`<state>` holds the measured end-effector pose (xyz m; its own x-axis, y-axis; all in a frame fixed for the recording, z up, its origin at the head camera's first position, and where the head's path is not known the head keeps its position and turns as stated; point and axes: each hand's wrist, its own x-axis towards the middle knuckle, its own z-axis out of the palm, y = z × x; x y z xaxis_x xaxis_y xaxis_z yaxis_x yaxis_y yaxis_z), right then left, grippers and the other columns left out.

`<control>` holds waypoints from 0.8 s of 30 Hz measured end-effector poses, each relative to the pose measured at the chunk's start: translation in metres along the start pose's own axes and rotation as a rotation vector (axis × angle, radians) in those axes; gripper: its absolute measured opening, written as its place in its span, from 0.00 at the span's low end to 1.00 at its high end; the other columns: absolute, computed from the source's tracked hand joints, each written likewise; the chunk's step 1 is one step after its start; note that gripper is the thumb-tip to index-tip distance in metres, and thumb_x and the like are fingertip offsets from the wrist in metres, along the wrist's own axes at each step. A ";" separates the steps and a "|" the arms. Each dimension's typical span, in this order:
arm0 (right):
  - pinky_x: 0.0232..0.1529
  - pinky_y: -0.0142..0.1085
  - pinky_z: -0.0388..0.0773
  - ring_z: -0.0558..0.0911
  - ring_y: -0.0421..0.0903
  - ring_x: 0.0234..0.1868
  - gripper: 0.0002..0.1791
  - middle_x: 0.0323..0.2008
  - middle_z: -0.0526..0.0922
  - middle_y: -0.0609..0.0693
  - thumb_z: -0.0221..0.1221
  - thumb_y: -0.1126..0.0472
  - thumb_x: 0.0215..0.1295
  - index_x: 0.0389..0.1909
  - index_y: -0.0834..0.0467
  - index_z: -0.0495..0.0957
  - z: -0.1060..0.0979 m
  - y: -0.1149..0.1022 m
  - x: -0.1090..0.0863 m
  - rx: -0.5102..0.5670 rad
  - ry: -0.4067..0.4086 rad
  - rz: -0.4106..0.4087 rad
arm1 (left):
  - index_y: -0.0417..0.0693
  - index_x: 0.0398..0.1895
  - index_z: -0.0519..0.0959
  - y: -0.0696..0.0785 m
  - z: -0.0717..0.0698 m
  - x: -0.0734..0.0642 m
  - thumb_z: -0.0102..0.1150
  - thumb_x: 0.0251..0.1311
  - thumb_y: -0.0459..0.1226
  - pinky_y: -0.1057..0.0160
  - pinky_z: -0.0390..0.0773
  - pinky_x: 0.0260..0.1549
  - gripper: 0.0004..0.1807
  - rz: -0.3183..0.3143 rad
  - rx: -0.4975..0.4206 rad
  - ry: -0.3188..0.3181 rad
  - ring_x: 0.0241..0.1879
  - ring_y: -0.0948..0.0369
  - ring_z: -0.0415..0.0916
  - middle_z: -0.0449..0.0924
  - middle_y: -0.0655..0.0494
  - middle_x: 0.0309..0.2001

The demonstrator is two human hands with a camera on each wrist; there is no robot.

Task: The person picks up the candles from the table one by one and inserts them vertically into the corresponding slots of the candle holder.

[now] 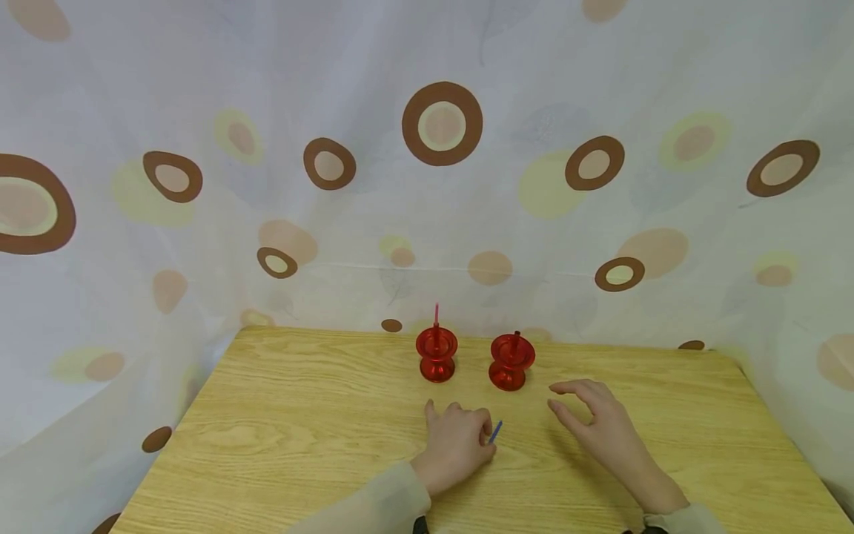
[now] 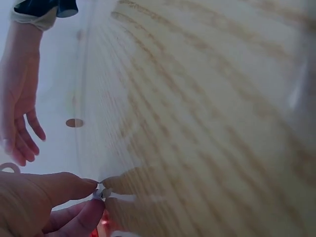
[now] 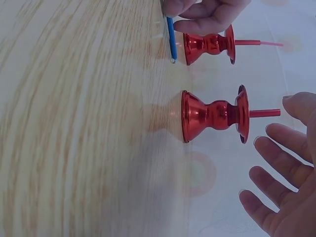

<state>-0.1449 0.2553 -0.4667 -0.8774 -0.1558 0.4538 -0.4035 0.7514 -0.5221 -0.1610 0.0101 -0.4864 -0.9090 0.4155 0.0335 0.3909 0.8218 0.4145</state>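
Between its thumb and fingers my left hand [image 1: 457,446] pinches a thin blue candle [image 1: 497,430], low over the wooden table. In the right wrist view the candle [image 3: 172,40] points past the fingertips, a small wick at its end. Two shiny red candle holders stand upright behind the hands. A slim pink candle [image 1: 437,314] rises from the tube of the left holder [image 1: 437,368]. Only a bare tube shows on the right holder [image 1: 508,375]. My right hand [image 1: 606,430] hovers to the right of that holder, fingers apart and holding nothing.
The light wooden table [image 1: 280,415] ends at the back against a white patterned curtain [image 1: 373,200] with brown rings. More curtain hangs along both sides. Both holders stand near the table's back edge.
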 end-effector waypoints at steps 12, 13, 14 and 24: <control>0.51 0.53 0.78 0.80 0.53 0.54 0.11 0.49 0.88 0.49 0.69 0.62 0.68 0.50 0.55 0.86 -0.002 0.001 -0.001 0.006 -0.010 0.010 | 0.58 0.20 0.78 -0.003 -0.001 0.006 0.73 0.55 0.40 0.20 0.59 0.61 0.12 0.033 0.192 0.012 0.35 0.56 0.76 0.78 0.64 0.23; 0.51 0.53 0.78 0.80 0.53 0.54 0.11 0.49 0.88 0.49 0.69 0.62 0.68 0.50 0.55 0.86 -0.002 0.001 -0.001 0.004 -0.009 0.009 | 0.57 0.20 0.79 -0.004 -0.002 0.007 0.73 0.55 0.40 0.20 0.60 0.61 0.12 0.032 0.208 0.008 0.36 0.56 0.76 0.78 0.64 0.23; 0.52 0.52 0.78 0.80 0.53 0.54 0.11 0.49 0.88 0.49 0.69 0.62 0.68 0.50 0.55 0.86 -0.001 0.001 -0.001 0.003 -0.008 0.009 | 0.57 0.20 0.79 -0.005 -0.002 0.007 0.73 0.55 0.40 0.20 0.60 0.61 0.12 0.033 0.219 0.005 0.36 0.56 0.76 0.78 0.63 0.23; 0.54 0.61 0.77 0.80 0.57 0.57 0.12 0.51 0.87 0.52 0.67 0.60 0.70 0.52 0.57 0.85 0.001 0.007 0.000 0.046 -0.037 0.061 | 0.54 0.22 0.82 -0.012 -0.010 0.005 0.71 0.52 0.36 0.20 0.59 0.61 0.06 0.056 0.185 -0.003 0.37 0.55 0.76 0.79 0.62 0.24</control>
<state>-0.1478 0.2597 -0.4709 -0.9094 -0.1351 0.3934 -0.3596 0.7304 -0.5806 -0.1721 -0.0017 -0.4824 -0.8847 0.4637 0.0486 0.4612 0.8550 0.2373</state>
